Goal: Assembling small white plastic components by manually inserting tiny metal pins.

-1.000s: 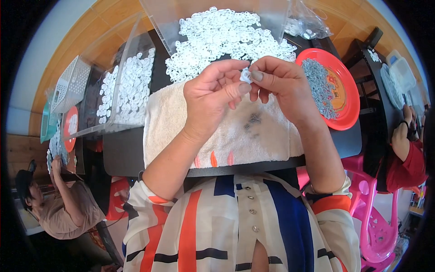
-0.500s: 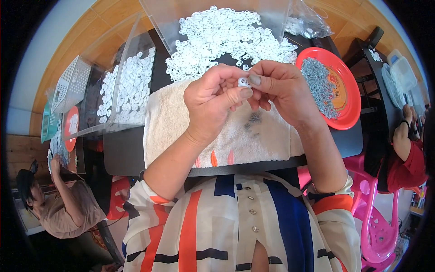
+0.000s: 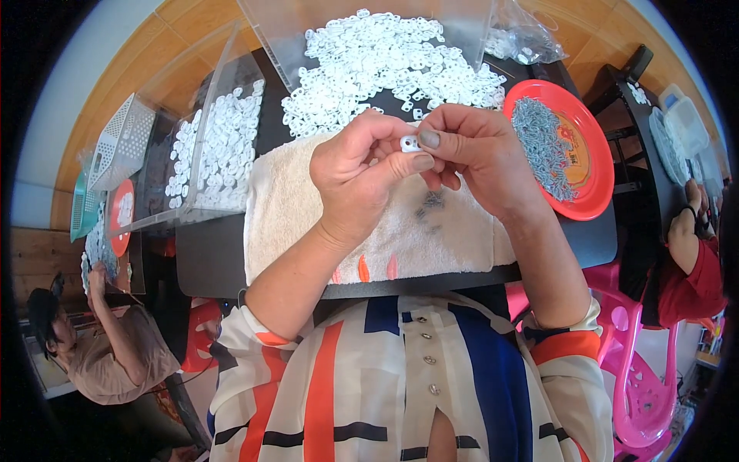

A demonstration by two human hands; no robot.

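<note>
Pinched between both hands, above a beige towel [image 3: 289, 208], is a small white plastic piece with two holes [image 3: 409, 144]. My left hand [image 3: 360, 158] grips it from the left between thumb and fingers. My right hand [image 3: 476, 154] has its thumb and forefinger closed at the piece's right side; whether a screw is in those fingertips is hidden. A few grey screws [image 3: 429, 203] lie on the towel below the right hand. Beyond the hands spreads a large heap of similar white pieces [image 3: 377, 65].
A red plate [image 3: 596, 173] to the right holds many grey screws [image 3: 539, 138]. On the left, a clear bin [image 3: 154, 219] contains more white pieces [image 3: 223, 146]. A clear bag [image 3: 531, 38] lies at the far right. Other people sit at left and right, near a pink chair [image 3: 631, 408].
The white piece has turned so that its holes face up more, and it has shifted slightly left. Both hands still pinch, with small finger movements.
</note>
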